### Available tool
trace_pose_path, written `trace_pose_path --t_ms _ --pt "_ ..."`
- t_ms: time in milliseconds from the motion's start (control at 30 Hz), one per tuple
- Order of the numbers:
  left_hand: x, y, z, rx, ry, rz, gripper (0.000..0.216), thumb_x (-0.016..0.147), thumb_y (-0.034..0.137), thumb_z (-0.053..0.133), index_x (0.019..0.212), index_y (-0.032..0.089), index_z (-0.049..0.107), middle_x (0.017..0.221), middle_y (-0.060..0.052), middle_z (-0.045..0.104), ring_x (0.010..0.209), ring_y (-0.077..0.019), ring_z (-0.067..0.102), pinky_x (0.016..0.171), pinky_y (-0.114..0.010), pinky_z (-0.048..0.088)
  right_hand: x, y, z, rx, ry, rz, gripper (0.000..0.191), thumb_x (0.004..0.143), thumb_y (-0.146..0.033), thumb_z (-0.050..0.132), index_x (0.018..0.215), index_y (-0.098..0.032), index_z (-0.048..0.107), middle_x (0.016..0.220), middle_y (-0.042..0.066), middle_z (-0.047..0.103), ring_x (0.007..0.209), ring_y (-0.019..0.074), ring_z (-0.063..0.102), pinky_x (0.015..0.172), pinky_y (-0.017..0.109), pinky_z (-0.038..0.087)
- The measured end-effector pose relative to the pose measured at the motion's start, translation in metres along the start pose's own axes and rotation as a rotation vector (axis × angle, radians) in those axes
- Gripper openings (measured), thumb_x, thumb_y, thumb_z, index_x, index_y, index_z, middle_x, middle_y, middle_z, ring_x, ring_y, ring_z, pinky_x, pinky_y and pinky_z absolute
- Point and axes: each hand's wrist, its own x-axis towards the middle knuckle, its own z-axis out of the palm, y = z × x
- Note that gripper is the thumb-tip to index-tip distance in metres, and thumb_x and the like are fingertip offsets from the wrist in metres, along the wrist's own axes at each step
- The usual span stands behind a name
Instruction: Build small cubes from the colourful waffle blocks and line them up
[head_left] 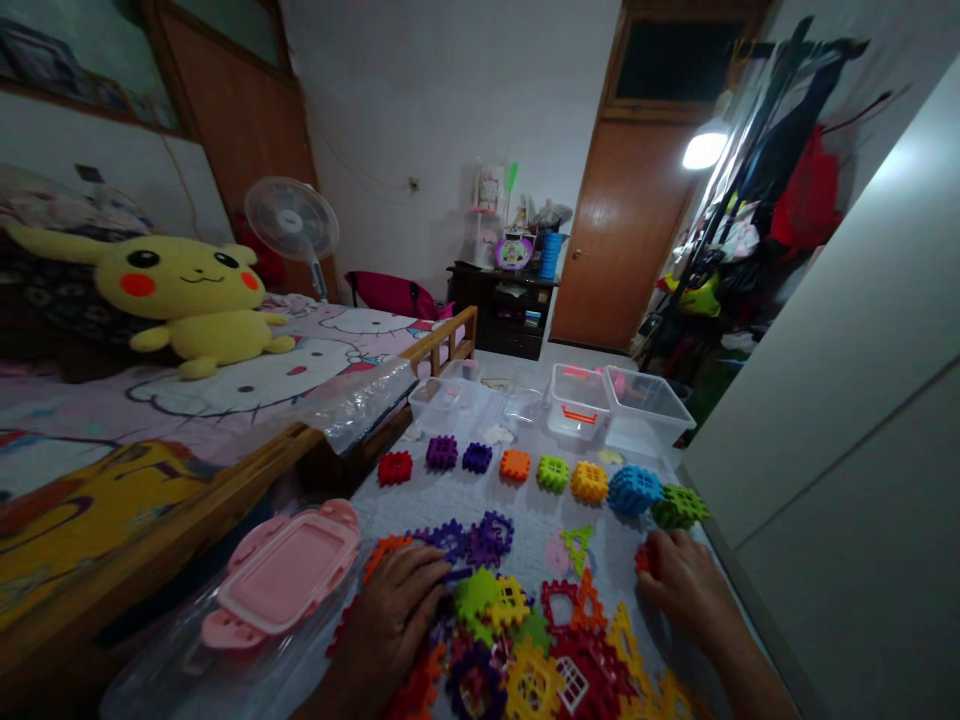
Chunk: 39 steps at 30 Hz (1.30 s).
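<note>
My left hand (397, 615) is low over the left side of a loose pile of toothed plastic building pieces. Its fingers and thumb close on a dark purple building piece (459, 575), seen edge-on. My right hand (686, 580) is at the right side of the table, fingers curled round a red building piece (648, 560) that they partly cover. Between the hands lie a lime green piece (476, 600), a yellow piece (510, 602), a red square frame (559, 604) and an orange triangle (589, 603). A green triangle (577, 547) lies apart, nearer my right hand.
Behind the pile runs a row of stacks sorted by colour, from a red stack (395, 468) to a green stack (679, 507). Clear plastic boxes (649, 405) stand beyond. A pink lid (289, 570) lies at left, beside the bed rail (247, 490). A white cabinet (840, 450) borders the right.
</note>
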Motion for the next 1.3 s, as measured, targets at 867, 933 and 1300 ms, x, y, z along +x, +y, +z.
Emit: trace_pose_path --t_ms 867,933,1300 --pt "0.026 0.005 -0.024 -0.068 -0.326 -0.176 0.048 0.074 0.009 0.051 0.120 0.022 0.059 0.127 -0.008 0.063 0.120 -0.0228 0.056 0.105 -0.044 0.045 -0.002 -0.049 0.004 0.373 -0.027 -0.346 0.031 0.081 -0.023 0.048 0.108 -0.019 0.063 0.113 0.011 0.061 0.104 0.0246 0.056 0.093 0.038 0.045" --pt "0.033 0.003 -0.026 -0.076 -0.415 -0.117 0.059 0.070 0.007 0.053 0.126 0.024 0.055 0.133 -0.007 0.060 0.125 -0.0220 0.052 0.108 -0.043 0.042 -0.001 -0.052 0.002 0.413 -0.067 -0.356 0.028 0.082 -0.022 0.047 0.105 -0.020 0.063 0.110 0.010 0.062 0.103 0.0241 0.056 0.093 0.037 0.045" --pt "0.073 0.013 -0.026 0.043 -0.666 -0.088 0.048 0.062 0.011 0.061 0.108 0.025 0.065 0.110 -0.006 0.066 0.107 -0.0236 0.059 0.092 -0.034 0.047 0.001 -0.052 0.006 0.463 -0.075 -0.299 0.031 0.077 -0.022 0.046 0.103 -0.023 0.062 0.111 0.008 0.062 0.106 0.0248 0.055 0.095 0.038 0.044"
